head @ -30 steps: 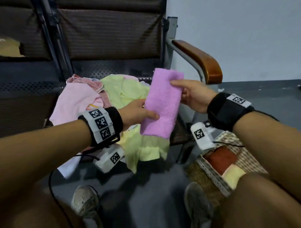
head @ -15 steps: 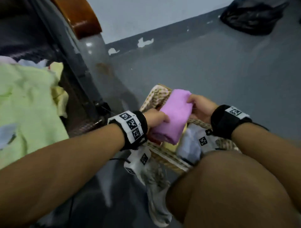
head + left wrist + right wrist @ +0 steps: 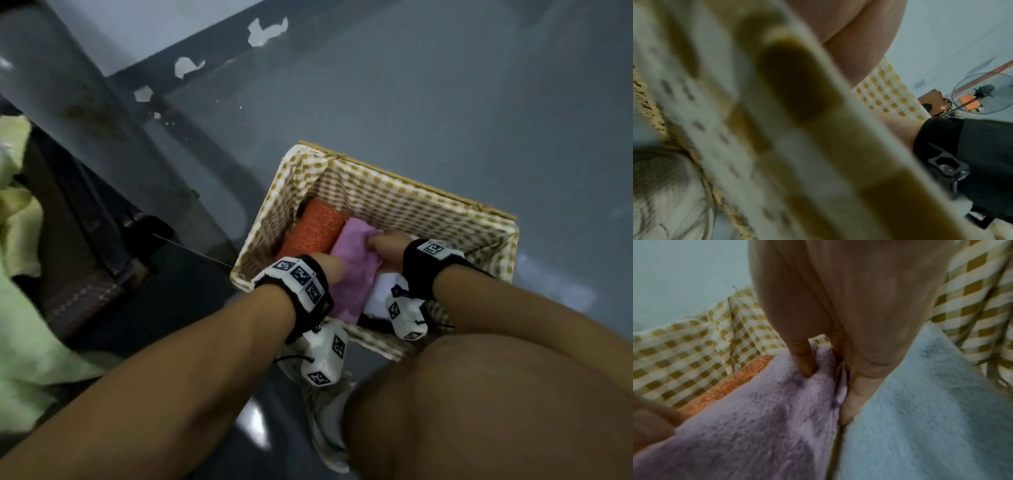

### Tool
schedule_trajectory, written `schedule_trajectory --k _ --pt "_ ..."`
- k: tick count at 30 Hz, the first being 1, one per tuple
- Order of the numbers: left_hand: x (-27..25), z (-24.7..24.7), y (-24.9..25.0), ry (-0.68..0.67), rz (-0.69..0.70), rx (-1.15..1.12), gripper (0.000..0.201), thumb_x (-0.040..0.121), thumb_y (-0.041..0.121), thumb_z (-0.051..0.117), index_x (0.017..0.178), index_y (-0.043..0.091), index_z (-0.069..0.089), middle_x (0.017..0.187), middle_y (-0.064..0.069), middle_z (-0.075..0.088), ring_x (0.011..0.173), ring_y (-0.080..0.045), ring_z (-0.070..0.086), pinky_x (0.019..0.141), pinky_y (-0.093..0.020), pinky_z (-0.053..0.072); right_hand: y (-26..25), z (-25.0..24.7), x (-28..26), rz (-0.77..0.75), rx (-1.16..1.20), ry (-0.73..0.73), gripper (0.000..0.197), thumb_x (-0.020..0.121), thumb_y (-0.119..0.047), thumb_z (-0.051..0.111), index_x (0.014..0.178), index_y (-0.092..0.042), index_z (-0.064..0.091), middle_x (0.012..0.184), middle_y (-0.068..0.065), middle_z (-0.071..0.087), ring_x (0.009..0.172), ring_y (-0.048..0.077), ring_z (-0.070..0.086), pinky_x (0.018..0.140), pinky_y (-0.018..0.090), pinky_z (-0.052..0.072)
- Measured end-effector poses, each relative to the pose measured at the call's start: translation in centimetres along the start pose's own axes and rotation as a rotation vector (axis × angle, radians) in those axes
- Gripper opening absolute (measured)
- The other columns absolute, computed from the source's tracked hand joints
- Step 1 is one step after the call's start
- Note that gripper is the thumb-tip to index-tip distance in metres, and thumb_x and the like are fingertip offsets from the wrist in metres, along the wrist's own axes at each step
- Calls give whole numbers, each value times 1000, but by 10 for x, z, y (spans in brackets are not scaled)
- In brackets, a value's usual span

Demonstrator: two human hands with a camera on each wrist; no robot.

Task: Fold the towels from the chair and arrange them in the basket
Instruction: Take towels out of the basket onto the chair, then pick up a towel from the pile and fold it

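A wicker basket (image 3: 404,178) with checked lining stands on the floor. A folded orange towel (image 3: 315,233) lies along its left wall. Beside it is the folded purple towel (image 3: 352,274), low inside the basket. My left hand (image 3: 329,269) holds its near end, fingers hidden beneath. My right hand (image 3: 383,245) holds its far right edge. In the right wrist view the right hand (image 3: 828,394) pinches the purple towel (image 3: 756,426), thumb on top, fingers pushed down between it and a pale blue towel (image 3: 920,402). The left wrist view is blocked by the blurred basket rim (image 3: 797,129).
The chair's dark frame (image 3: 102,222) and loose green towels (image 3: 20,308) are at the left. My knee (image 3: 479,411) and shoe (image 3: 325,411) sit close to the basket's near edge. Grey floor (image 3: 445,85) stretches beyond it.
Both hands carried the purple towel from in front of the chair rightwards and down into the basket, beside the orange towel. My view swung from the chair to the basket.
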State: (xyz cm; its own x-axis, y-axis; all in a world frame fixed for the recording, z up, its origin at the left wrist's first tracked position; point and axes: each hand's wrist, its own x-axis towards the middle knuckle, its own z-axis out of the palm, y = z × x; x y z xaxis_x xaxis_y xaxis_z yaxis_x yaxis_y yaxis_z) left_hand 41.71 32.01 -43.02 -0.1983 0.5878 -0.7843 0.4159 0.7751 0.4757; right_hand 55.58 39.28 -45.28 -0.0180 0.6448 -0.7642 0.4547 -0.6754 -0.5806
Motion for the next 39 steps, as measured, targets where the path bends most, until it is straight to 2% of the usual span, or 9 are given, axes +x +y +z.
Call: schedule_trajectory --k 5,8,10,14,21,25,32,36,39 --pt "-11 -8 4 -23 -22 -44 45 92 28 63 129 3 57 122 -14 59 99 -23 53 92 -33 46 -4 -12 -6 -55 -227 3 26 87 -21 61 105 -3 66 97 19 69 93 35 69 84 48 60" --pt "-31 -29 17 13 22 -144 34 90 24 62 118 5 61 114 -15 61 110 -32 59 100 -40 49 -33 -23 -33 -206 -546 55 21 88 -34 65 89 -14 66 81 6 64 79 25 62 65 31 51" --pt "-52 -49 28 -59 63 -241 14 94 21 56 97 10 64 111 -14 61 97 -25 61 88 -34 50 -58 -22 -59 -333 -727 73 24 90 -34 64 77 -14 63 75 4 61 79 25 59 62 28 44" --pt "-106 -105 35 -68 189 -391 10 94 19 54 87 17 62 95 -1 67 69 -14 60 69 -25 48 -108 7 -121 -423 -706 -182 18 92 -22 59 82 -11 69 69 1 66 68 19 60 59 24 49" --pt "-200 -226 -49 129 357 -342 10 94 20 57 98 16 65 79 -1 66 75 -19 66 68 -25 44 -188 119 -237 -647 -796 -456 24 95 -17 58 111 -2 68 84 3 68 74 14 61 65 21 44" --pt "-243 -289 -131 350 316 -296 13 98 18 54 98 9 65 91 -6 68 80 -22 64 67 -27 48 -207 208 -295 -729 -799 -610 30 99 -11 53 123 5 58 98 18 63 61 12 55 50 16 43" --pt "-293 -341 -268 693 145 -47 6 90 27 60 85 27 62 91 4 65 85 -19 63 68 -27 49 -204 349 -353 -913 -1040 -633 28 96 -24 58 122 -16 66 116 4 71 100 21 69 78 31 53" --pt "-294 -343 -314 650 34 103 9 85 29 63 79 22 61 74 -1 58 71 -23 55 64 -28 45 -186 397 -338 -1113 -1328 -476 45 93 -35 61 135 -19 57 137 5 58 117 21 58 95 31 46" --pt "-286 -345 -322 645 27 105 21 81 34 69 94 18 66 89 -3 66 85 -24 60 78 -34 51 -175 411 -317 -1098 -1498 -397 64 92 -42 62 146 -15 43 146 9 49 127 27 52 100 33 44"
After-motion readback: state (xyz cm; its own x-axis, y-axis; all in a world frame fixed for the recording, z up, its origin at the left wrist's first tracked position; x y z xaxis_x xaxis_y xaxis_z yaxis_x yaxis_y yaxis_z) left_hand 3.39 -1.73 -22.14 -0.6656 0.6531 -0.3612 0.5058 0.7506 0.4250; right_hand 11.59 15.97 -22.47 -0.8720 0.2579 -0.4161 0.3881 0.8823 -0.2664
